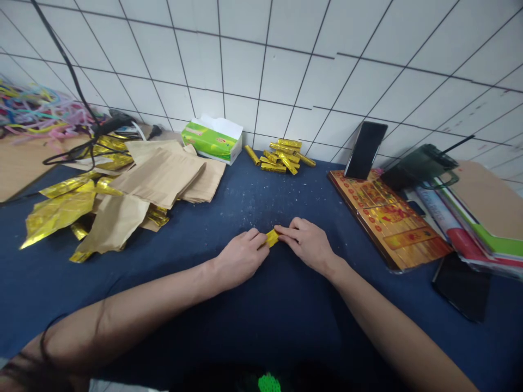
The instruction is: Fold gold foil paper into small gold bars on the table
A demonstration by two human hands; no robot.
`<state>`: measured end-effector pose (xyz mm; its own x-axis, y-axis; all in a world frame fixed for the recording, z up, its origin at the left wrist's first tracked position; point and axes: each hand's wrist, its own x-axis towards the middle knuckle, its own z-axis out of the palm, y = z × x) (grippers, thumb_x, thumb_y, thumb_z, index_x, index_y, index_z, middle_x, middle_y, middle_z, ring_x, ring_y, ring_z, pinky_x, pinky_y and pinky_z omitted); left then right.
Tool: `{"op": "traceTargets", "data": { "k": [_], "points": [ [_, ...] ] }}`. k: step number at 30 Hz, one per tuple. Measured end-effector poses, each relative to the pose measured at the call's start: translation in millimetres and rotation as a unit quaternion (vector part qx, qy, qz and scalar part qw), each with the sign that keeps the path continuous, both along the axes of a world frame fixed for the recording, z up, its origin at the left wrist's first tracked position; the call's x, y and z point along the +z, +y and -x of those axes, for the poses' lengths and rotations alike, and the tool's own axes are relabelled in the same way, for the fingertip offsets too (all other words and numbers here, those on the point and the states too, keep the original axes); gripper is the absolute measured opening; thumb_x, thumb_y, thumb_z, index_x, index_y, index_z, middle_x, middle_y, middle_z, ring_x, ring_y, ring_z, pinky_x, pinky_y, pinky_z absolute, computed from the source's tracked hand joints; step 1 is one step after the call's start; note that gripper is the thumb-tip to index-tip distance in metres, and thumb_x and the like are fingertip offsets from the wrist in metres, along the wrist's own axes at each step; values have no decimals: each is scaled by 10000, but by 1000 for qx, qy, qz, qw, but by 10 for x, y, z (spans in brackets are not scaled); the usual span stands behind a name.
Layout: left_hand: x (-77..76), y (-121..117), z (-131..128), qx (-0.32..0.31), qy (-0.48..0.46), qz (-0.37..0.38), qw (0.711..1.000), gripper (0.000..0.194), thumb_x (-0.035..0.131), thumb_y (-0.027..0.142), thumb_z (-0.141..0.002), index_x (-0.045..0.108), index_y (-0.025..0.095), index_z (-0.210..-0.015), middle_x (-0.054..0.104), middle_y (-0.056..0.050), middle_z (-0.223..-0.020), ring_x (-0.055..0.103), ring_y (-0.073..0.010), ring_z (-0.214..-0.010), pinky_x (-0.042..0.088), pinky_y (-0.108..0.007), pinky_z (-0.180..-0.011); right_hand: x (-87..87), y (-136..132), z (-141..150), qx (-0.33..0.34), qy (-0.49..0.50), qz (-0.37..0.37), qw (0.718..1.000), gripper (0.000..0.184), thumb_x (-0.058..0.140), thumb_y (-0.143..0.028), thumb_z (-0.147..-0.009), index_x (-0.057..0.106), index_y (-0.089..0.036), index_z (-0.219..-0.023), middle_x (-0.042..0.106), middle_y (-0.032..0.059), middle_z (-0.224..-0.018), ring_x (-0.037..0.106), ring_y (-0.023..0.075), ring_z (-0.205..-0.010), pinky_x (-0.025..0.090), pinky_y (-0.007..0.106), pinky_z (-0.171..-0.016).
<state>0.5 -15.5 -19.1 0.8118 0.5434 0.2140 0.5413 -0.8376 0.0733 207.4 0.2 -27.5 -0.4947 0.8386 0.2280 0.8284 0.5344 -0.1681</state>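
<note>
White wall tiles [245,65] rise behind our table, which is covered in dark blue cloth [196,234] flecked with pale specks. At its centre, our left hand [241,258] and right hand [304,245] meet over a small folded gold foil strip [272,237]. Both hands pinch it from opposite ends, fingers curled and pressed onto the foil, with only its middle showing between them. Its underside is hidden, so we cannot tell whether it touches the cloth.

Straight ahead lies a small heap of folded gold foil sticks [281,156], well apart from our hands and near the wall. To its left stands a green tissue box [212,140]. Further left, brown paper sheets [159,177] overlap loose gold foil sheets [61,204]. On our right, a smartphone [365,149] stands upright at the edge of a red-and-gold printed board [392,223], beside a stack of folders [461,218]. A second smartphone [461,286] lies flat nearer us.
</note>
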Motion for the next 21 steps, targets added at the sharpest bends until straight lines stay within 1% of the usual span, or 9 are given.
{"op": "traceTargets", "data": {
  "k": [4, 7, 10, 11, 13, 15, 16, 18, 21],
  "points": [
    [23, -64, -2, -18, 27, -33, 999, 293, 375, 93, -842, 531, 42, -1084, 568, -155, -1099, 498, -230, -1060, 416, -341, -865, 41, -35, 7, 9, -53, -25, 998, 286, 424, -343, -882, 609, -285, -1092, 527, 28, -749, 447, 140, -656, 356, 260, -593],
    [34, -106, 6, -20, 64, -54, 996, 335, 364, 70, -824, 525, 19, -1113, 549, -181, -1162, 501, -249, -1083, 408, -355, -878, 92, -59, 6, 6, -85, -30, 996, 291, 424, -336, -880, 591, -280, -1112, 533, 33, -758, 450, 148, -664, 344, 269, -584],
    [49, -123, 12, -21, 75, -48, 996, 362, 369, 65, -809, 511, -10, -1134, 532, -210, -1183, 512, -268, -1077, 422, -371, -856, 167, -97, 11, 2, -109, -29, 994, 305, 443, -349, -866, 580, -257, -1123, 569, 50, -789, 486, 171, -699, 364, 294, -592],
    [56, -123, 11, -20, 76, -42, 996, 365, 373, 67, -806, 511, -14, -1135, 531, -214, -1183, 517, -271, -1073, 427, -372, -849, 193, -122, 23, -1, -110, -32, 993, 306, 446, -344, -863, 584, -238, -1115, 591, 64, -831, 509, 187, -742, 384, 313, -623],
    [71, -118, 6, -21, 74, -35, 996, 364, 385, 77, -804, 516, -15, -1130, 535, -214, -1180, 520, -271, -1072, 430, -366, -846, 233, -196, 74, 0, -96, -46, 994, 304, 431, -312, -870, 589, -191, -1100, 616, 103, -986, 534, 230, -904, 407, 378, -761],
    [85, -113, -4, -17, 68, -31, 997, 353, 407, 97, -803, 527, -8, -1117, 545, -209, -1169, 519, -265, -1077, 424, -357, -862, 240, -297, 152, 28, -68, -56, 996, 329, 390, -284, -888, 564, -145, -1129, 564, 127, -1177, 464, 259, -1115, 333, 448, -938],
    [91, -111, -9, -15, 66, -26, 997, 342, 421, 110, -802, 538, -2, -1103, 557, -203, -1154, 521, -262, -1075, 420, -353, -870, 228, -349, 194, 57, -60, -45, 996, 364, 371, -296, -896, 530, -120, -1172, 529, 136, -1232, 419, 256, -1178, 296, 462, -987],
    [100, -112, -18, -9, 64, -16, 998, 322, 445, 135, -798, 556, 8, -1072, 577, -194, -1122, 527, -260, -1066, 418, -352, -875, 180, -435, 262, 110, -46, -21, 993, 504, 356, -404, -891, 449, -55, -1243, 467, 167, -1292, 351, 249, -1243, 273, 457, -1028],
    [104, -120, -19, -10, 69, -9, 998, 327, 450, 157, -800, 555, 9, -1071, 579, -191, -1116, 523, -258, -1072, 416, -349, -873, 95, -483, 288, 119, -58, 16, 991, 679, 352, -527, -852, 369, -10, -1292, 394, 201, -1336, 305, 258, -1272, 288, 458, -1030]
  ]
}}
